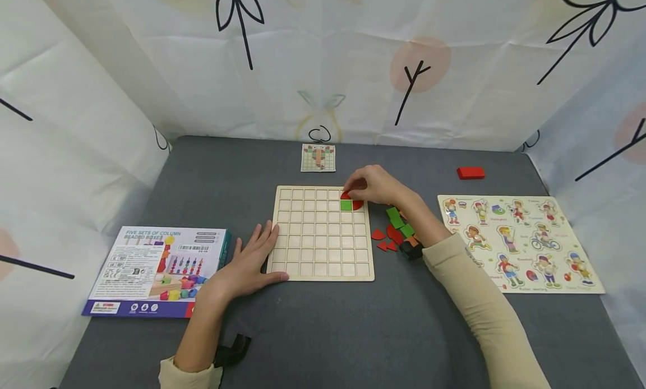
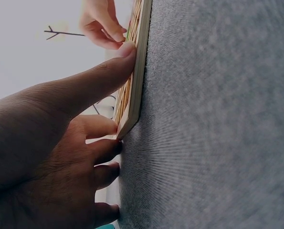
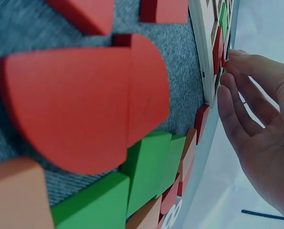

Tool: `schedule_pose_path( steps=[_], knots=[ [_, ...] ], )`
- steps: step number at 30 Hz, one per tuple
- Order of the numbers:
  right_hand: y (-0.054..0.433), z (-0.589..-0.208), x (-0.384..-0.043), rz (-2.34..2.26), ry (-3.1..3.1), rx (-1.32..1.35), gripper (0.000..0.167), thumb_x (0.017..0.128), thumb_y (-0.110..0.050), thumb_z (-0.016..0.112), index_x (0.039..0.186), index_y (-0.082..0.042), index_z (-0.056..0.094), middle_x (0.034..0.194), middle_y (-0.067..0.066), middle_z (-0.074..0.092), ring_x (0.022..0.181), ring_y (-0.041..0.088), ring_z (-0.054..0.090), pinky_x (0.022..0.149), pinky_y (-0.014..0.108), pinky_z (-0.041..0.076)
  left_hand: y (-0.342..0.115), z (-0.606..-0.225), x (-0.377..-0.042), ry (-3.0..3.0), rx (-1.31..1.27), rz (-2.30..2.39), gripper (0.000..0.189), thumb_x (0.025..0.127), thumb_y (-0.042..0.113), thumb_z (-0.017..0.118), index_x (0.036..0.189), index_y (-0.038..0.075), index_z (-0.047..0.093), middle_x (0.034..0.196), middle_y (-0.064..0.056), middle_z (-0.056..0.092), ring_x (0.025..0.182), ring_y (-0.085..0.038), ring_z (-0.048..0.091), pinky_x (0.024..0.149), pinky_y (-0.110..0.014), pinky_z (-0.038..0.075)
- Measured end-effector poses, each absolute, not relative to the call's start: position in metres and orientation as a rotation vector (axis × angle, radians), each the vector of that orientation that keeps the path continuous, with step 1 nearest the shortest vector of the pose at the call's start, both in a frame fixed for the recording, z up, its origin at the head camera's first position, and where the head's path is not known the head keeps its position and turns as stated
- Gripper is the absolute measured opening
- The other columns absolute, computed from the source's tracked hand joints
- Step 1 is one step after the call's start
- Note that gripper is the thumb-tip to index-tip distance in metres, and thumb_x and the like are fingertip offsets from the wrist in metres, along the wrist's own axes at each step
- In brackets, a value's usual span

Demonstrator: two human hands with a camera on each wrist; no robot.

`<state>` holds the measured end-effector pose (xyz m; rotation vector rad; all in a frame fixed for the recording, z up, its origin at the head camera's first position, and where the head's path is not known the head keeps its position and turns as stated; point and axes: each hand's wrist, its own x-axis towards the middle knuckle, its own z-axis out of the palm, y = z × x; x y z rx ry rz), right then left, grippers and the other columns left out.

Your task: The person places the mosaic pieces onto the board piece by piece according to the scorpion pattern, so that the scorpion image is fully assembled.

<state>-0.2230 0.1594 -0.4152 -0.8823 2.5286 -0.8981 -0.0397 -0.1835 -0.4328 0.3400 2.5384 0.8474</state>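
Since our left hand just rests at the near-left part of the gridded board, fingers spread and thumb on the front edge, that grip isn't clamped on anything. If we ease off the pressure there, we reckon the board could skid or twist on the bench. A boxed toy set sits just left of that hand, so a sloppy elbow might shove it. Over to the right, loose pieces lie beside the board, partly hidden by our forearm, and a low wrist could drag some off.

Farther up, our right hand's grip looks like a thumb-and-finger pinch on a red piece in the board's top row, toward the far-right corner. That's the touchy bit: the green square is right up against it, with another red piece next door, so one clumsy fingertip could knock either crooked. Our knuckles hide the corner cell too. Past the board lies a pattern card, easily bumped if we overreach.
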Motion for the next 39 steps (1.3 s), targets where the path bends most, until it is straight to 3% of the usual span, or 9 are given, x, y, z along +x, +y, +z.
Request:
schedule_pose_path(
  steps=[14, 24, 32, 39],
  knots=[
    [0.205, -0.414, -0.224, -1.016, 2.565, -0.719, 0.018, 0.103, -0.014, 0.075, 0.119, -0.007, 0.082, 0.119, 0.015, 0.081, 0.109, 0.032, 0.077, 0.099, 0.049, 0.063, -0.183, -0.432, -0.039, 2.540, 0.341, 0.852, 0.110, 0.097, 0.043, 0.082, 0.175, 0.006, 0.013, 0.184, -0.020, 0.003, 0.171, -0.047, -0.004, 0.128, -0.081, -0.010],
    [0.253, -0.418, -0.223, -0.903, 2.615, -0.615, 0.017, 0.099, -0.009, 0.079, 0.114, -0.001, 0.079, 0.107, 0.018, 0.079, 0.094, 0.023, 0.072, 0.078, 0.018, 0.055, -0.183, -0.431, -0.037, 2.540, 0.346, 0.872, 0.110, 0.096, 0.042, 0.083, 0.174, 0.006, 0.014, 0.184, -0.020, 0.004, 0.171, -0.048, -0.003, 0.128, -0.081, -0.009],
    [0.271, -0.423, -0.221, -0.827, 2.688, -0.527, 0.026, 0.099, -0.015, 0.080, 0.120, 0.000, 0.078, 0.109, 0.019, 0.080, 0.097, 0.028, 0.074, 0.083, 0.033, 0.057, -0.182, -0.431, -0.038, 2.540, 0.344, 0.870, 0.110, 0.096, 0.041, 0.083, 0.174, 0.005, 0.014, 0.183, -0.021, 0.004, 0.171, -0.048, -0.003, 0.127, -0.081, -0.010],
    [0.267, -0.419, -0.221, -0.805, 2.716, -0.473, 0.029, 0.097, -0.022, 0.083, 0.116, 0.000, 0.079, 0.106, 0.019, 0.079, 0.093, 0.024, 0.071, 0.081, 0.031, 0.055, -0.182, -0.430, -0.037, 2.541, 0.345, 0.867, 0.111, 0.096, 0.042, 0.083, 0.174, 0.004, 0.014, 0.183, -0.022, 0.005, 0.170, -0.049, -0.002, 0.127, -0.082, -0.009]
  ],
)
